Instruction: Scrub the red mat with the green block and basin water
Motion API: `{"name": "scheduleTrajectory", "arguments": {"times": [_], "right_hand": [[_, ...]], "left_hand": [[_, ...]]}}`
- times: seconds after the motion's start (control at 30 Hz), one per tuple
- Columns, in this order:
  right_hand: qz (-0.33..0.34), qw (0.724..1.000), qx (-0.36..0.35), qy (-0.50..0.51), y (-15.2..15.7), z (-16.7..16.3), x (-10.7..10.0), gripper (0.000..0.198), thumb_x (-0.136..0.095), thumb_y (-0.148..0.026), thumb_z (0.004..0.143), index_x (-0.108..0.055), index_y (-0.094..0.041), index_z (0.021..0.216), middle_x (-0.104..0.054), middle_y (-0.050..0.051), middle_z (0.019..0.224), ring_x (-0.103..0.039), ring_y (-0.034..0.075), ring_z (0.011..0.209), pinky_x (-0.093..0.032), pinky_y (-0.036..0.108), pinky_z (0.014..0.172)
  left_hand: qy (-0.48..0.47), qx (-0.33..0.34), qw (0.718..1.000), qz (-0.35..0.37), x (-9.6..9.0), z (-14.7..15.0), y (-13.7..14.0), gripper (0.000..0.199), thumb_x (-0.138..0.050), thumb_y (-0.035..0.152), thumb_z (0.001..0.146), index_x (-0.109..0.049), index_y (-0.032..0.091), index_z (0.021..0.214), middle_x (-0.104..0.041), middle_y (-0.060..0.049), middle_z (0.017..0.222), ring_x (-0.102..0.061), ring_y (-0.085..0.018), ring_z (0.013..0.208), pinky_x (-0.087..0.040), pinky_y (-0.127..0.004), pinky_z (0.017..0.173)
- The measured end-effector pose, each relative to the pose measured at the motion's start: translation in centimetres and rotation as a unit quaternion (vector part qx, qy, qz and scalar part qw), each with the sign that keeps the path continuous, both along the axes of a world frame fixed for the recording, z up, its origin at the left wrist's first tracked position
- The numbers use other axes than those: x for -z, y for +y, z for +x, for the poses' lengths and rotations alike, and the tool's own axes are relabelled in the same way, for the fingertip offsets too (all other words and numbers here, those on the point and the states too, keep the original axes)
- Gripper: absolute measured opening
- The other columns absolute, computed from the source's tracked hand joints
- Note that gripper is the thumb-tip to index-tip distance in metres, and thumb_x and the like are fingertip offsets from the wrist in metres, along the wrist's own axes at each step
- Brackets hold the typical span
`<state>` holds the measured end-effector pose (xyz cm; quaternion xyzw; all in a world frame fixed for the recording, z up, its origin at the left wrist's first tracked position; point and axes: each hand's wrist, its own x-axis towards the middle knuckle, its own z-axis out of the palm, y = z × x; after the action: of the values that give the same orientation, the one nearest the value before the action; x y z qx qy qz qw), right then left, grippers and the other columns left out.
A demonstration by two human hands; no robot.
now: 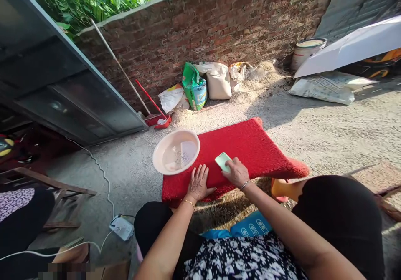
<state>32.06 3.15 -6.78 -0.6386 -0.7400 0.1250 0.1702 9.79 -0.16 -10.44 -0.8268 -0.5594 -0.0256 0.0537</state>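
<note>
A red fleecy mat [232, 144] is spread in front of my knees over a support I cannot make out. My left hand [199, 184] lies flat on its near left part, fingers stretched out and thumb spread. Farther right, my right hand [237, 172] grips the near end of a pale green rounded bar [222, 161], which looks like a bar of soap and rests against the red pile. A pale pink basin [159, 157] with clear water stands at the mat's left end, just beyond my left fingertips.
Along the brick wall [200, 29] stand a green bag [194, 88], a white sack [218, 81] and a red dustpan [163, 122]. A power strip [122, 228] with a white cable lies at left, beside a seated person's leg. A bucket [308, 50] stands back right.
</note>
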Motion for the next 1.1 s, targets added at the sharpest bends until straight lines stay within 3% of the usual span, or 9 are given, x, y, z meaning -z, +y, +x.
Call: {"name": "scheduleTrajectory", "arguments": {"times": [0.23,0.33,0.43,0.57,0.63,0.77,0.87,0.97,1.1], "right_hand": [[-0.075,0.970,0.229,-0.025,2.2,15.4,-1.6,0.044,-0.054,-0.053,0.079,-0.063,-0.024,0.110,-0.050,0.009,0.103,-0.057,0.021,0.084,-0.040,0.032,0.072],[-0.069,0.946,0.317,-0.017,2.1,18.7,-2.4,0.048,-0.052,-0.056,0.078,-0.064,-0.022,0.110,-0.050,0.011,0.104,-0.057,0.023,0.085,-0.041,0.034,0.071],[-0.038,0.954,0.298,-0.010,0.8,16.0,-2.8,0.048,-0.050,-0.059,0.079,-0.063,-0.023,0.109,-0.050,0.010,0.102,-0.056,0.020,0.078,-0.039,0.030,0.066],[0.006,0.997,0.078,0.012,-2.7,6.4,-2.8,0.036,-0.055,-0.053,0.080,-0.064,-0.026,0.102,-0.052,0.006,0.100,-0.054,0.016,0.078,-0.035,0.024,0.063],[0.012,0.999,-0.037,0.014,-4.3,2.0,-2.6,0.033,-0.058,-0.050,0.079,-0.063,-0.026,0.100,-0.053,0.006,0.099,-0.054,0.017,0.082,-0.036,0.025,0.066],[0.014,0.993,-0.121,-0.012,-5.3,-0.8,-2.1,0.030,-0.058,-0.044,0.079,-0.062,-0.023,0.101,-0.055,0.008,0.102,-0.053,0.020,0.089,-0.037,0.028,0.073],[0.000,0.998,-0.053,-0.037,-4.0,3.0,-1.7,0.028,-0.057,-0.041,0.079,-0.063,-0.023,0.100,-0.054,0.008,0.101,-0.054,0.021,0.088,-0.037,0.028,0.071],[-0.038,0.994,0.093,-0.040,-2.5,10.0,-1.6,0.033,-0.056,-0.046,0.079,-0.063,-0.024,0.102,-0.053,0.008,0.101,-0.055,0.020,0.085,-0.037,0.028,0.068],[-0.085,0.948,0.305,-0.018,-1.4,18.2,-2.1,0.042,-0.053,-0.053,0.079,-0.064,-0.024,0.108,-0.052,0.009,0.104,-0.057,0.022,0.084,-0.039,0.031,0.069]], "left_hand": [[0.001,0.008,1.000,0.016,0.1,-0.1,0.1,0.094,-0.056,0.068,0.070,-0.031,0.015,0.143,-0.030,-0.013,0.151,-0.021,-0.030,0.141,-0.014,-0.051,0.115],[0.009,0.006,1.000,0.021,0.2,-0.2,0.1,0.092,-0.056,0.067,0.071,-0.032,0.014,0.143,-0.031,-0.013,0.150,-0.022,-0.030,0.140,-0.015,-0.050,0.115],[0.022,0.005,1.000,0.022,0.2,-0.3,0.2,0.092,-0.056,0.068,0.071,-0.033,0.014,0.142,-0.031,-0.013,0.150,-0.022,-0.030,0.140,-0.015,-0.050,0.115],[0.038,0.007,0.999,0.031,0.1,-0.3,0.3,0.093,-0.054,0.069,0.071,-0.033,0.013,0.142,-0.032,-0.014,0.150,-0.023,-0.029,0.140,-0.017,-0.049,0.115],[0.045,0.010,0.998,0.035,-0.1,-0.3,0.3,0.092,-0.052,0.071,0.072,-0.034,0.012,0.142,-0.033,-0.015,0.149,-0.023,-0.030,0.140,-0.016,-0.049,0.115],[0.052,0.012,0.998,0.038,-0.3,-0.2,0.3,0.090,-0.051,0.069,0.073,-0.036,0.013,0.141,-0.034,-0.016,0.148,-0.025,-0.030,0.139,-0.016,-0.048,0.114],[0.053,0.009,0.998,0.036,-0.5,-0.1,0.2,0.088,-0.053,0.066,0.074,-0.035,0.013,0.141,-0.033,-0.015,0.149,-0.025,-0.030,0.139,-0.016,-0.048,0.114],[0.051,0.007,0.998,0.030,-0.6,0.1,0.2,0.089,-0.054,0.065,0.073,-0.034,0.013,0.142,-0.033,-0.014,0.149,-0.025,-0.030,0.139,-0.017,-0.049,0.114],[0.043,0.003,0.999,0.022,-0.7,0.3,0.1,0.091,-0.056,0.066,0.071,-0.034,0.015,0.142,-0.033,-0.014,0.149,-0.025,-0.031,0.139,-0.017,-0.050,0.114]]}}
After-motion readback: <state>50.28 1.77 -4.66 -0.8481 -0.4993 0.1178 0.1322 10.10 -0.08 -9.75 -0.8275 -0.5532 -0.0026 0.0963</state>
